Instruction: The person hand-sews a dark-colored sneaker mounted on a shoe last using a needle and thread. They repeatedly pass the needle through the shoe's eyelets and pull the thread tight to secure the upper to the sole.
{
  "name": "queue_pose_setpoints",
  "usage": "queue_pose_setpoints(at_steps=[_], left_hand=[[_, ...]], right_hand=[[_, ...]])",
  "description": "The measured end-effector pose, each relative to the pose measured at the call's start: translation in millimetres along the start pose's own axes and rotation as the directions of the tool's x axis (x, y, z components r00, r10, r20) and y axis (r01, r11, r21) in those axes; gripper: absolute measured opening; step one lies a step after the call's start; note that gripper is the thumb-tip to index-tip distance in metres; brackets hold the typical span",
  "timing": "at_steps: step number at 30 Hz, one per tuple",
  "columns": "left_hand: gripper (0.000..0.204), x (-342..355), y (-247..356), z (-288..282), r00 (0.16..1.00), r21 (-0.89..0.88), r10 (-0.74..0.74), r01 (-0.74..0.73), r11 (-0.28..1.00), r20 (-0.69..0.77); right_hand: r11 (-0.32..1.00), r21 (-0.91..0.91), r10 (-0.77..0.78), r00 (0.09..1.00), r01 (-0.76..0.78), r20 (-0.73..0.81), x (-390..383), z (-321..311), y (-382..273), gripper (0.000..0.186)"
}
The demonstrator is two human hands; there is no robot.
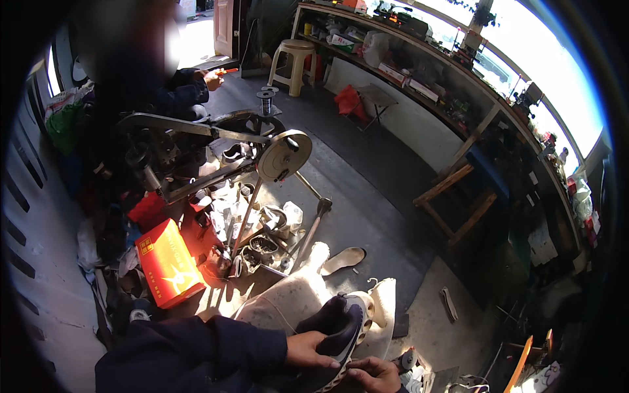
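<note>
On the dark shoe (341,343), our left hand (309,350) is clamping; at its pale, scalloped sole (361,333), our right hand (377,374) is curling, grip unclear.

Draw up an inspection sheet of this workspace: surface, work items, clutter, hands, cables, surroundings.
Surface: pale, stained cloth across the lap; grey floor beyond.
Work items: one dark shoe with a light sole, tilted over the cloth.
Clutter: red box, crowded among scraps at left; loose sole-shaped piece on the floor.
Hands: left hand grips the shoe; right hand is at the sole edge, anything pinched there too small to tell.
Cables: thin pale strands at lower right; kind unclear.
Surroundings: metal machine with a wheel ahead; beige stool; another person's hand holding an orange item.
</note>
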State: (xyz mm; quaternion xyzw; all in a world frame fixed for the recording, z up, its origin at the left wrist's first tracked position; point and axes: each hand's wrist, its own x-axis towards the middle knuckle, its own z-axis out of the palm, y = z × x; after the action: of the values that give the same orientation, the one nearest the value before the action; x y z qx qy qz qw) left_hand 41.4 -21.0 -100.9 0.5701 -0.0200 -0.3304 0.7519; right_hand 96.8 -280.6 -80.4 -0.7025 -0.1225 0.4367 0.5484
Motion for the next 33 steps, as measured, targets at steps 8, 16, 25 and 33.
queue_pose_setpoints(at_steps=[8,16,25,33], left_hand=[[0.038,-47.6,26.3,-17.3,0.874,0.898,0.484,-0.173,0.405,-0.049],[0.021,-69.1,21.7,-2.9,0.882,-0.402,0.396,-0.469,0.786,-0.255],[0.014,-36.7,8.6,-2.7,0.822,0.774,0.542,-0.227,0.591,-0.173],[0.029,-6.5,-0.6,18.7,0.872,0.591,0.488,-0.368,0.718,-0.050]], right_hand=[[0.996,-0.005,-0.086,0.993,0.086,-0.084,-18.8,5.6,1.5,0.017],[0.959,-0.221,-0.207,0.972,0.179,-0.113,-22.4,5.2,-10.0,0.015],[0.810,-0.534,-0.340,0.936,0.243,-0.089,-26.3,12.7,-22.3,0.013],[0.793,-0.587,-0.283,0.952,0.163,-0.116,-24.9,20.2,-23.9,0.015]])
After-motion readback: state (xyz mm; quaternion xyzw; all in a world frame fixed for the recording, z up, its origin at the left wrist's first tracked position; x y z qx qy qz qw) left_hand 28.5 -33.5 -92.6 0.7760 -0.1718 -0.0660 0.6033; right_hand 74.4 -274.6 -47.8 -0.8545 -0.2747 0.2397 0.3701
